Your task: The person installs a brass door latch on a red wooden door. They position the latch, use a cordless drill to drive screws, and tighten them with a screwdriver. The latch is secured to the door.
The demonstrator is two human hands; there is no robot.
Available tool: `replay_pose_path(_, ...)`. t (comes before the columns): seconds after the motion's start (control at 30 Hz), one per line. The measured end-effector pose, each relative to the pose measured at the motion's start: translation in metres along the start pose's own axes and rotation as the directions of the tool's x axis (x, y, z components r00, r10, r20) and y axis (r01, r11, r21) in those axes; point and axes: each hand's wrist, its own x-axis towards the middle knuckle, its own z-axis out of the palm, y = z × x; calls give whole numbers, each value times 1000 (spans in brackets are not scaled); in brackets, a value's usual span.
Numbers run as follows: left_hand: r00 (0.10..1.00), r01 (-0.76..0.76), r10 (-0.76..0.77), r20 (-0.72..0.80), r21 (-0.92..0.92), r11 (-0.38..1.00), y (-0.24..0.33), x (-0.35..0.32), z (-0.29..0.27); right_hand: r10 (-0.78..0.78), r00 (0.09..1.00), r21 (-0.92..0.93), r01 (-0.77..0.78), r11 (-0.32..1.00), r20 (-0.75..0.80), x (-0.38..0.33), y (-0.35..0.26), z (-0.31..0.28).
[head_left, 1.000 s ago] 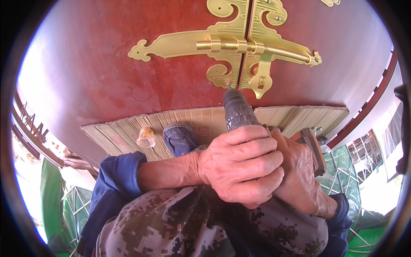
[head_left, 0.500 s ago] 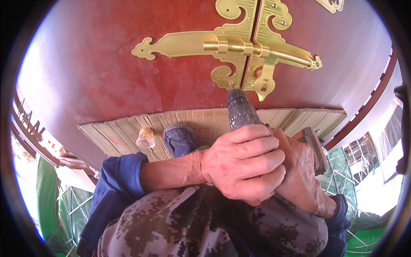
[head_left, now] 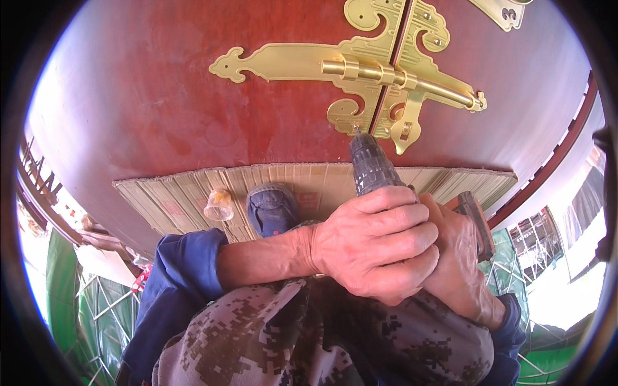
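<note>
A cordless drill (head_left: pixel 376 168) with a ribbed black chuck points up and slightly left from my lap. My left hand (head_left: pixel 380 248) is wrapped over its body. Behind it my right hand (head_left: pixel 458 260) grips the drill, fingers mostly hidden by the left; the drill's base (head_left: pixel 476 225) shows beyond the wrist. The bit's tip meets a small screw (head_left: pixel 356 129) in the lower-left scroll of a gold-coloured latch plate (head_left: pixel 299 61). That ornate plate spans a seam in a dark red, glossy panel. Across the seam lies a round sliding bolt (head_left: pixel 399 77) with a hanging hasp tab (head_left: pixel 407 132).
Corrugated cardboard (head_left: pixel 161 193) lies along the panel's foot. On it stand a clear plastic cup (head_left: pixel 219 206) with something yellowish inside and my blue shoe (head_left: pixel 272 209). Another gold fitting (head_left: pixel 502 13) sits at the upper right. Green sheeting (head_left: pixel 96 309) and white bars flank my legs.
The latch, drill and both hands sit slightly farther right in the picture, as the view has shifted a little. The bit stays at the same screw, and both hands keep their grip.
</note>
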Motion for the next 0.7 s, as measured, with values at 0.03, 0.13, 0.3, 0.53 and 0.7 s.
replay_pose_path(0.03,1000,6,-6,4,-5,1000,0,0,-1,13,1000,-27,-13,1000,4,0,1,1)
replay_pose_path(0.13,1000,9,-9,-10,0,1000,0,2,0,29,1000,-81,-30,996,-6,-3,3,3)
replay_pose_path(0.3,1000,12,-12,-16,-8,1000,2,2,0,15,1000,-66,-16,998,-20,-2,2,0)
replay_pose_path(0.53,999,51,-51,-8,-40,998,5,2,-6,13,1000,-132,-11,991,9,3,-15,-14)
replay_pose_path(0.7,998,25,-24,60,-23,999,6,2,-12,73,997,-107,-72,992,7,1,-9,-12)
